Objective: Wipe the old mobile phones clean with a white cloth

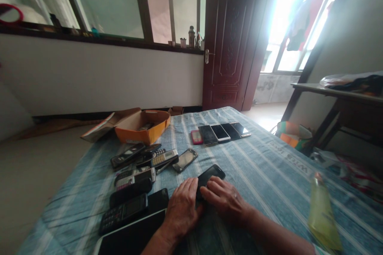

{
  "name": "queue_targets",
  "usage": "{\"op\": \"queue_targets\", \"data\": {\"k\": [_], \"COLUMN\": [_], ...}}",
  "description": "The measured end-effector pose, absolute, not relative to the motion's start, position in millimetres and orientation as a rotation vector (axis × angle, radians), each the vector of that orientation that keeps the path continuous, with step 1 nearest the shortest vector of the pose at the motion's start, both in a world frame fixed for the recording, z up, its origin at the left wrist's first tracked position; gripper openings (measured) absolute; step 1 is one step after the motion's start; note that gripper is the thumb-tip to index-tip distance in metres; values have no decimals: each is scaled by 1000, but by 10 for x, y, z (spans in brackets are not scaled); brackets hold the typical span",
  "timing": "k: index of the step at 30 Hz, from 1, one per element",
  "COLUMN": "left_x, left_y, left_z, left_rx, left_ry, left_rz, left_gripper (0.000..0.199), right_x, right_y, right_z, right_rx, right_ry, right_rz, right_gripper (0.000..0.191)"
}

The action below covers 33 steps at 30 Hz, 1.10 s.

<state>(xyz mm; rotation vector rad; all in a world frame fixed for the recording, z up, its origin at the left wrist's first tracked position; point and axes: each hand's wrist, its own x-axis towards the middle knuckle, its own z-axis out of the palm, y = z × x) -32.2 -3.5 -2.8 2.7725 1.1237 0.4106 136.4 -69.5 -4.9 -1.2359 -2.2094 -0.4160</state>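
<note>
Smartphone (213, 171), dark-screened, is held between left hand (184, 202) and right hand (225, 197).

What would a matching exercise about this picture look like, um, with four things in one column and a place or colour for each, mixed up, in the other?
Things:
1. Phone nearest the hands
2. Box
3. Bottle
4. Door

Places and colours:
A. Yellowish, toward the picture's bottom right corner
B. Dark red, beyond the striped cloth
C. Dark, under the fingers of the right hand
D. Orange, open, at the far left of the cloth

Right pairs: 1-C, 2-D, 3-A, 4-B
</note>
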Motion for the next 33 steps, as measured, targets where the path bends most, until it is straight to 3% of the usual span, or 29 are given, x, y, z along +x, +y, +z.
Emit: {"op": "queue_targets", "data": {"k": [4,8,16,26,33], "left_x": [-324,-330,-320,-332,-346], "left_y": [-46,-45,-44,-20,-26], "left_z": [-2,23,63,67,95], "left_rx": [2723,2714,2717,2711,2692], "left_ry": [1123,1109,1114,1105,1106], "left_rz": [401,351,291,264,259], "left_gripper": [57,58,58,59,60], "right_x": [1345,1359,1392,1240,1309], "right_y": [-707,-695,-715,-742,-791], "right_z": [-59,-139,-117,-224,-5], "right_rx": [-1352,-1526,-1543,-1586,-1650], "right_ry": [-2150,-2071,-2234,-2165,-2274], "right_rz": [-584,-749,-787,-571,-193], "right_gripper": [25,14,12,12,15]}}
